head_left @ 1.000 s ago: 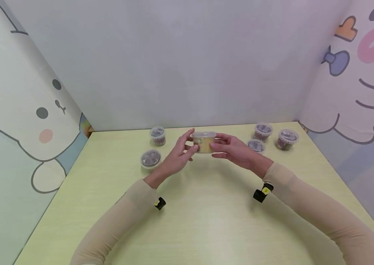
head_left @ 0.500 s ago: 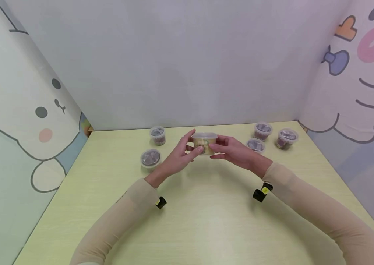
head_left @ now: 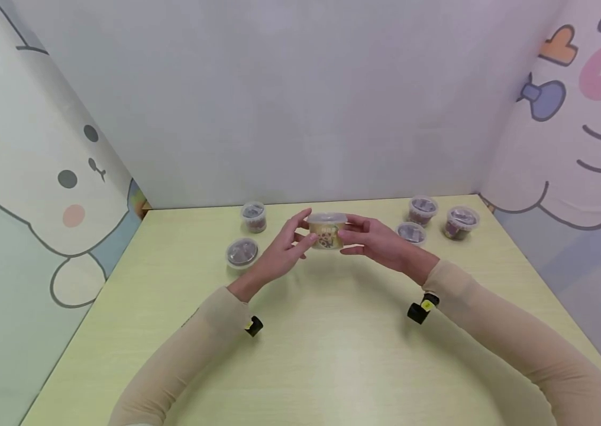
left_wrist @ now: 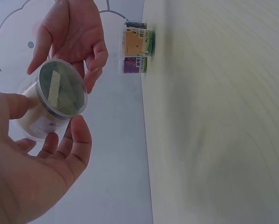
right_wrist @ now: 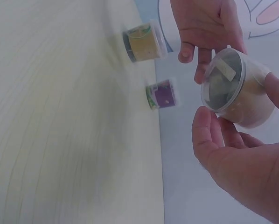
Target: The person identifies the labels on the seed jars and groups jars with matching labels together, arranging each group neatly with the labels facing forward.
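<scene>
Round lidded cup of clear plastic with a yellow printed label [head_left: 326,232]: held off the pale yellow-green, wood-grain desk [head_left: 332,361], lid uppermost. Bearings below: head view, clock centred on this cup.

Left hand [head_left: 281,251]: grasping the cup from between 8 and 9 o'clock, thumb on the near face. Right hand [head_left: 380,241]: grasping it from just past 3 o'clock, thumb likewise on the near face. Wrist views: base of cup visible, crossed by a pale rectangular strip.

On desk, toward 9 o'clock: a small, round, purple-labelled plastic tub [head_left: 254,218] slightly above that bearing; a wider, round, yellow-orange-labelled plastic tub [head_left: 242,254] slightly below it, near the left forearm.

Toward 3 o'clock: three round plastic tubs with clear lids [head_left: 423,207], grouped beyond the right hand. Left wrist view: one label orange, one purple; third tub mostly hidden.

Long beige fabric sleeves [head_left: 513,331] run off toward 8 and 4 o'clock. Small black wrist devices with yellow patches [head_left: 416,313] show at each cuff.

12 o'clock: plain whitish backdrop [head_left: 300,106]. Cartoon-printed side panels [head_left: 18,154] at 9–10 and 2–3 o'clock.
</scene>
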### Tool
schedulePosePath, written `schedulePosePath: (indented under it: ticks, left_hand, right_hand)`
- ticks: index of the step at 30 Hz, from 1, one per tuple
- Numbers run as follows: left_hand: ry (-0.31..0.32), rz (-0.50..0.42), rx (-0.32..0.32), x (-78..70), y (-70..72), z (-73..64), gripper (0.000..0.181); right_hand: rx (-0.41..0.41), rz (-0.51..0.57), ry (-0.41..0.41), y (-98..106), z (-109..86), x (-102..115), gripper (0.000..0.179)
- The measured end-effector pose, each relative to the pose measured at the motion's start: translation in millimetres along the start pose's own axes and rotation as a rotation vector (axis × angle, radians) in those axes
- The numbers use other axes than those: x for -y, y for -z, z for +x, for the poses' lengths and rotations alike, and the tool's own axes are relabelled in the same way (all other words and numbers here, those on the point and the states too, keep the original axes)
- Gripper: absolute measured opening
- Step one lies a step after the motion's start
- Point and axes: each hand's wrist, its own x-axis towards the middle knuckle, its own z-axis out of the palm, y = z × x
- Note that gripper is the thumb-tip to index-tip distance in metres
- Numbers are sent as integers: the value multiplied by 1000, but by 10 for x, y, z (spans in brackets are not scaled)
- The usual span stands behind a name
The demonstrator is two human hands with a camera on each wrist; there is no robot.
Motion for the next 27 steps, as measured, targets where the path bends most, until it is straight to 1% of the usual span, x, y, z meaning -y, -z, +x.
schedulePosePath:
  ticks: [6,15,27]
  left_hand:
    - [6,3,3,18,16,-7,60]
    - [12,0,10,33,23,-22,61]
    - [13,17,6,46,24,-49,60]
  right_hand:
    - [23,5,-7,6,1,-9,62]
    - [60,0,2,20,-7,-22,60]
    - [67,-11,-3,9,-21,-35,59]
